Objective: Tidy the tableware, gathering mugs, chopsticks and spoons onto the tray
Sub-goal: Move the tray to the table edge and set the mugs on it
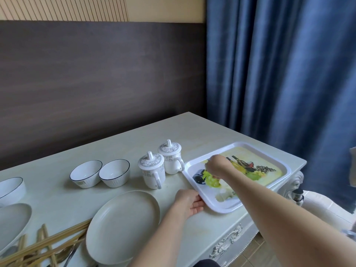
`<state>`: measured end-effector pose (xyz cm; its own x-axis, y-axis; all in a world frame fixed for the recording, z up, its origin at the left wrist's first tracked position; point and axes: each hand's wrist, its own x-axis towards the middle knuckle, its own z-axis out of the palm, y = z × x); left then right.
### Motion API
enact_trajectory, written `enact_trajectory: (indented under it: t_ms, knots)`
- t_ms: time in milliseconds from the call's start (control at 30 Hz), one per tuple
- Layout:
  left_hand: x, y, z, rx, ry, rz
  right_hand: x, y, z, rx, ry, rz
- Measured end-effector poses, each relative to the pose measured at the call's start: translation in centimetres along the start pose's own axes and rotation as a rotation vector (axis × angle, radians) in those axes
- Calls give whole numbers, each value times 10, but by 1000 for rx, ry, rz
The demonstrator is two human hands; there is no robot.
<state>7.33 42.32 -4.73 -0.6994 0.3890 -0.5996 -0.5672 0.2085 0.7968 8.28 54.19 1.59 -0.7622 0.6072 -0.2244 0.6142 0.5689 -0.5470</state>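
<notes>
Tray (pixel 285 166) lies under my right hand (pixel 216 166), whose fingers curl downward; whether they pinch anything I cannot tell. My left hand (pixel 189 201) grips the tray's near corner. Beyond its fingers stand two lidded mugs (pixel 160 168); chopsticks (pixel 44 245) and spoons (pixel 67 251) lie well left.

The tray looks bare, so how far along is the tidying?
Barely begun. Nothing is gathered: the tray holds no tableware. In hand: the left hand grips the tray's near corner, while the right hand is over its left part, apparently positioning it. Left: two lidded mugs stand beside the tray, and the chopsticks and spoons lie by the plate.
</notes>
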Motion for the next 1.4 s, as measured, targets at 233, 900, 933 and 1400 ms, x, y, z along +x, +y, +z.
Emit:
enact_trajectory:
  t_ms: [233,900,933,1400]
  knots:
    - [15,4,-4,154,-2,-4,16,-39,41,546,-234,-20]
    - [23,13,-8,319,55,-50,45,-51,21,916,-172,70]
    - [21,13,-7,302,70,-67,45,-46,16,917,-155,75]
    - [6,5,-32,188,220,-112,45,28,-1,875,-24,154]
